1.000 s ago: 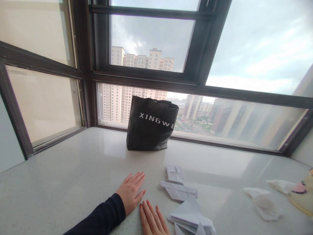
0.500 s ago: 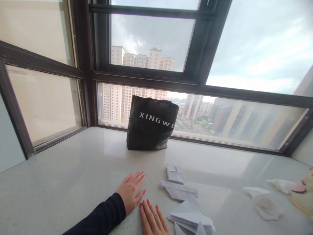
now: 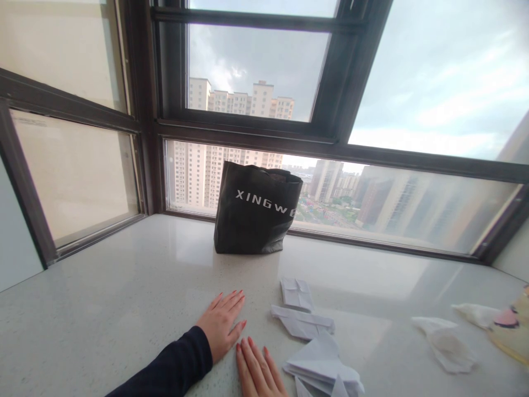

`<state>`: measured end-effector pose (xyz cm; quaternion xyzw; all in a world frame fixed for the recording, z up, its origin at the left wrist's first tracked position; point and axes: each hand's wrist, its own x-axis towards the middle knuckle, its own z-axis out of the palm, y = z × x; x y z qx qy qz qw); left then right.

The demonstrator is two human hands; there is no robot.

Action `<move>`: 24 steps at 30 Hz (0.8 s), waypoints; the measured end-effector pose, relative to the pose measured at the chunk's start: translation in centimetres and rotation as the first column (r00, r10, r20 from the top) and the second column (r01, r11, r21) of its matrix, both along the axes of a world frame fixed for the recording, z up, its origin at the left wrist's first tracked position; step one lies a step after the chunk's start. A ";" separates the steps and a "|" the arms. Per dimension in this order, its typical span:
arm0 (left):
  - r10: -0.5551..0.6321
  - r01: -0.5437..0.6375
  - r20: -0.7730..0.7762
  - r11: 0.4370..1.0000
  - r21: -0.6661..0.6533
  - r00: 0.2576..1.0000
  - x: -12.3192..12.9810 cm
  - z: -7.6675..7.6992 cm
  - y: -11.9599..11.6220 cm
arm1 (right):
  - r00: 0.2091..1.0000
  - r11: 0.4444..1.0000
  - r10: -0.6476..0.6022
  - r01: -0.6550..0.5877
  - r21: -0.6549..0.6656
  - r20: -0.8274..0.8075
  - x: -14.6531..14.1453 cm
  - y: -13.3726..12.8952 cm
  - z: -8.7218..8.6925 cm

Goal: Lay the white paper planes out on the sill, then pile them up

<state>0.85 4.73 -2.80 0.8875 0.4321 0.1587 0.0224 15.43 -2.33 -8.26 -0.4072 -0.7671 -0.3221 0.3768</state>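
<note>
My left hand lies palm down on the speckled white sill, fingers stretched out and holding nothing. Close beside it, at the bottom edge, my right hand also rests flat; its wrist is out of frame. Just right of my hands, several pieces of folded white paper form a column: a folded square, a boat-like folded piece and a larger pointed one. The lowest folds are cut off by the frame. Neither hand touches the paper.
A black bag with white lettering stands upright near the window. Crumpled white tissues lie at the right, next to a yellowish object with a pink patch, partly out of view. Dark window frames border the sill.
</note>
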 end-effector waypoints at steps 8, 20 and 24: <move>0.010 -0.010 -0.015 1.000 -0.014 1.000 0.0 0.1 0.1 | 0.998 0.995 -0.004 0.009 0.098 -0.058 -0.4 0.6 -0.8; -0.001 0.001 0.006 1.000 0.001 1.000 -0.1 -0.2 0.2 | 0.974 0.986 0.046 -0.008 0.167 -0.224 -1.1 0.9 -1.0; -0.001 0.000 0.016 1.000 0.011 1.000 -0.1 -0.4 0.3 | 0.991 0.992 0.025 -0.008 0.122 -0.133 -0.7 0.8 -0.8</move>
